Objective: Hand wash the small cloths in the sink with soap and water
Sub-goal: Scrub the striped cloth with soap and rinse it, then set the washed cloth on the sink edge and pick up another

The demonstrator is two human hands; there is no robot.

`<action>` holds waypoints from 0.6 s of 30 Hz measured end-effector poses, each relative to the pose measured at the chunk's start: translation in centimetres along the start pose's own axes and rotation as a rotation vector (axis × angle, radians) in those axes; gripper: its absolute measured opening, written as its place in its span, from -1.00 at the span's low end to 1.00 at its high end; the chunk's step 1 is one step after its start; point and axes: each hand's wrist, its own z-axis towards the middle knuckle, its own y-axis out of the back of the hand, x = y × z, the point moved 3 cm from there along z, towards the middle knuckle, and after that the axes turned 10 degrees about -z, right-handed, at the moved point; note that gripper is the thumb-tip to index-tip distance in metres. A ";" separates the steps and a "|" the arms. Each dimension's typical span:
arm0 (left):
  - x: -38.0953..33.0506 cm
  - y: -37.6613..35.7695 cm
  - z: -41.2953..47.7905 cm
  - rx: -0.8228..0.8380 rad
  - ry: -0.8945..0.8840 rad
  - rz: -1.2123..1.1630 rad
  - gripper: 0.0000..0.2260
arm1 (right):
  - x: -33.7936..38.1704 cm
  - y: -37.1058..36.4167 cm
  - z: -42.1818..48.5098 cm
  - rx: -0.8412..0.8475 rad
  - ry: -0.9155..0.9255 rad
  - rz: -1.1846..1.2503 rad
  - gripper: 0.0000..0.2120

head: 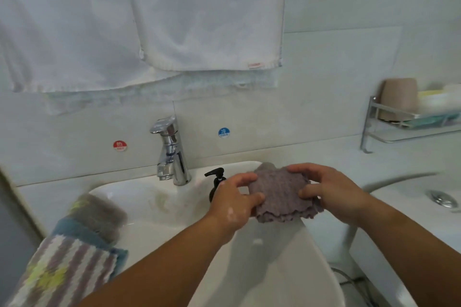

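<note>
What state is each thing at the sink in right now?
Purple cloth: bunched, held above the right rim of the sink.
Left hand: grips the cloth's left edge, suds on it.
Right hand: grips the cloth's right edge.
Faucet: no water running.
Soap bottle: upright, partly hidden behind left hand.
Folded cloths: stacked on the sink's left rim.

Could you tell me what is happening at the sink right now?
A person grips a small greyish-purple cloth with both the left hand and the right hand, above the right edge of the sink. Suds show on the left hand. No water visibly runs from the tap. More cloths lie piled on its left rim.
</note>
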 end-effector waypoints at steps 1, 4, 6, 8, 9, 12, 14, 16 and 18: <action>0.2 -0.4 1.2 -0.013 -0.008 0.004 -0.60 | 0.0 0.3 0.9 -0.007 -0.006 0.000 -0.52; 1.3 -1.1 4.0 -0.074 -0.029 0.049 -0.56 | -0.6 0.8 3.7 -0.023 -0.028 -0.037 -0.50; 2.1 -1.3 5.1 -0.104 -0.027 0.065 -0.55 | -1.3 0.7 5.2 -0.039 -0.044 -0.054 -0.49; 3.0 -1.5 5.7 -0.119 -0.014 0.065 -0.53 | -2.0 0.2 6.0 -0.054 -0.064 -0.041 -0.49; 3.4 -1.6 5.8 -0.120 -0.005 0.067 -0.51 | -2.5 0.0 6.2 -0.059 -0.075 -0.029 -0.49; 4.4 -2.2 5.9 -0.110 0.016 0.109 -0.48 | -3.7 -0.9 6.0 -0.045 -0.126 0.025 -0.49; 4.7 -2.6 6.0 -0.106 0.011 0.176 -0.46 | -4.1 -1.6 5.5 -0.017 -0.155 0.036 -0.48; 4.5 -3.0 6.1 -0.101 -0.004 0.250 -0.47 | -4.3 -2.1 5.3 0.012 -0.160 0.020 -0.46; 4.2 -3.1 6.0 -0.092 -0.025 0.287 -0.49 | -4.2 -2.1 5.0 0.038 -0.159 -0.001 -0.43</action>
